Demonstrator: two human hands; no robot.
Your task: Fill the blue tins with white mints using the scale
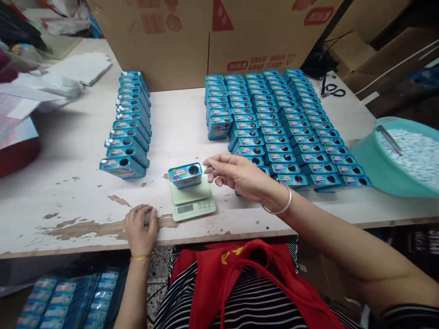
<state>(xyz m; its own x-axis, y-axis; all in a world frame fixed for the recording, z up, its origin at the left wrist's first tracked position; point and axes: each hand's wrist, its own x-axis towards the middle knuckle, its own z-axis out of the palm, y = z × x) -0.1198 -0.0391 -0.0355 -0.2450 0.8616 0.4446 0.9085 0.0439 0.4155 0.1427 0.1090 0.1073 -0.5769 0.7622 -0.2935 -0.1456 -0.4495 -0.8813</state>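
A blue tin (185, 176) with a round dark opening in its top stands on a pale green digital scale (194, 208). Just right of the tin is my right hand (236, 173), thumb and index tips close together near the opening and the other fingers curled. Whatever these fingers hold, if anything, is hidden. My left hand (140, 226) rests on the table left of the scale, its fingers curled round a greyish patch that I cannot make out. Farther left runs a row of similar tins (125, 167), several with small white pieces on top.
Many tins (284, 157) stand in rows on the right. Beyond them sits a turquoise basin (366, 155) of pale tablets, with a metal scoop (391, 139) in it. A cardboard box (185, 50) closes off the back; black scissors (332, 90) lie beside it. More packed tins (61, 299) are below the table.
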